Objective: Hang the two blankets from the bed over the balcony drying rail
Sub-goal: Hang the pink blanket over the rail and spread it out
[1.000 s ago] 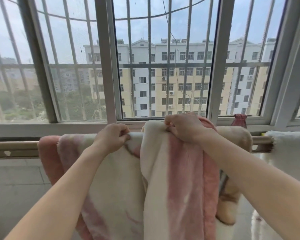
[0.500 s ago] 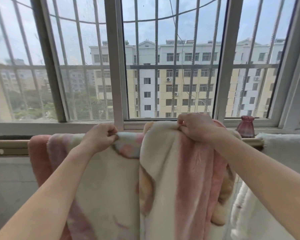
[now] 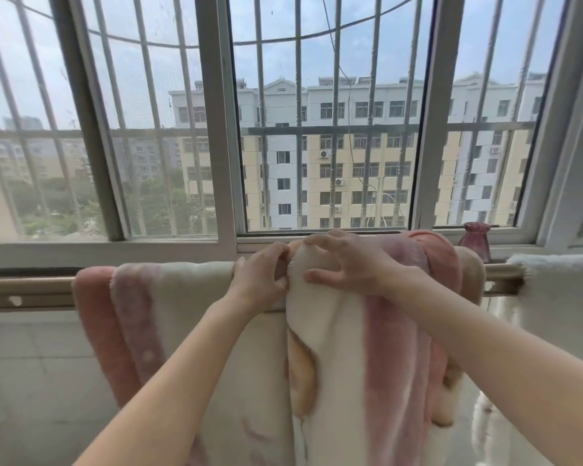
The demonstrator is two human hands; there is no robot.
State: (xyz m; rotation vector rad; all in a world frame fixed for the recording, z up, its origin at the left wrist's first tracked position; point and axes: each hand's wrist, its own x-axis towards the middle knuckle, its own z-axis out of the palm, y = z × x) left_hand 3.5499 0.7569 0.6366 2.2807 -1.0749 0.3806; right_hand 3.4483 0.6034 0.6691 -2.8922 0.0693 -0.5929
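1. Pink-and-cream blanket (image 3: 189,331): draped over drying rail (image 3: 27,290), left part spread flat, right part bunched.
2. Left hand (image 3: 260,280): fingers pinched on the blanket's top edge.
3. Right hand (image 3: 347,264): fingers spread wide, resting on the bunched fold.
4. White blanket (image 3: 566,297): on the rail at right, cut off by the frame.
5. Red vase (image 3: 475,240): on the sill, base hidden.
6. Bare rail: at far left only.

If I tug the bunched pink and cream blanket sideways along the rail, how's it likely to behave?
The pink and cream blanket probably moves floppily: it hangs in soft folds over the rail. It looks thick and plush, so likely heavyish, dragging rather than sliding. The bunched part under the right hand and left hand may spread unevenly.
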